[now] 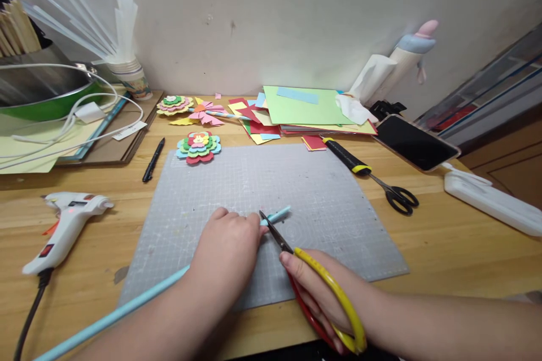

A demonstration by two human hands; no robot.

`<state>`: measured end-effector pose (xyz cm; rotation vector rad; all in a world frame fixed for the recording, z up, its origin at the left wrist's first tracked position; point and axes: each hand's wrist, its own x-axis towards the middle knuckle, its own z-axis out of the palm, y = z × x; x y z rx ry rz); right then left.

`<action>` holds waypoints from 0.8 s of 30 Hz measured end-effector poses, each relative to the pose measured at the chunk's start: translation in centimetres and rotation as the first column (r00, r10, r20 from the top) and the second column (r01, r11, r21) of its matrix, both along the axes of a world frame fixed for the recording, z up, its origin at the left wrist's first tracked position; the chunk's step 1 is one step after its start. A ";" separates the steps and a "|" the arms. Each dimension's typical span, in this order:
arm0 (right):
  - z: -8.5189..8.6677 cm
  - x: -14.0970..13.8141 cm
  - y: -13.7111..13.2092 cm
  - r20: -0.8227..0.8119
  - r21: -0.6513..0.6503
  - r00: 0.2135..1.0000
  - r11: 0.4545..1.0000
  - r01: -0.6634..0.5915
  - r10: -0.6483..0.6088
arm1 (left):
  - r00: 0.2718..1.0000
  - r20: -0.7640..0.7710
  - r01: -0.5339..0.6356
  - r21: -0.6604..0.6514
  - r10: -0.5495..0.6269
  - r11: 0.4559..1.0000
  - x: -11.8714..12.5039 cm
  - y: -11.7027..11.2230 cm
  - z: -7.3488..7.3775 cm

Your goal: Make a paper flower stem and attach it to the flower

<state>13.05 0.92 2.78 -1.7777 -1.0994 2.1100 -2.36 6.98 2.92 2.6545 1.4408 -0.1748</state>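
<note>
My left hand [228, 248] is closed around a light blue paper tube [114, 314], which runs from the lower left, passes under the hand and pokes out beyond it over the grey cutting mat [178, 203]. In my right hand [315, 287] is a pair of scissors [349, 299] with one yellow and one red handle. Their blades meet the tube just past my left fingers, close to its far end. A layered paper flower [199, 146] lies on the mat's back left corner.
At left are a white glue gun [70, 225] and a black pen [153, 160]. Coloured paper sheets [309, 110] are stacked along the wall. Black-handled scissors [400, 198], a phone [417, 141] and a white case [493, 203] lie to the right.
</note>
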 end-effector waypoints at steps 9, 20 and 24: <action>2.3 4.3 3.7 0.222 0.421 0.974 0.896 -0.142 0.050 | 0.974 0.221 0.026 0.074 -0.042 0.997 -1.4 -0.1 1.7; 0.6 6.2 8.2 0.873 0.487 0.441 0.320 -0.813 -0.207 | 0.901 0.358 0.096 0.387 -0.245 0.917 -2.2 0.5 1.7; 0.6 4.4 8.4 0.757 0.653 0.652 -0.007 -0.757 0.046 | 0.868 0.391 0.077 0.502 -0.305 0.862 -1.9 0.4 2.1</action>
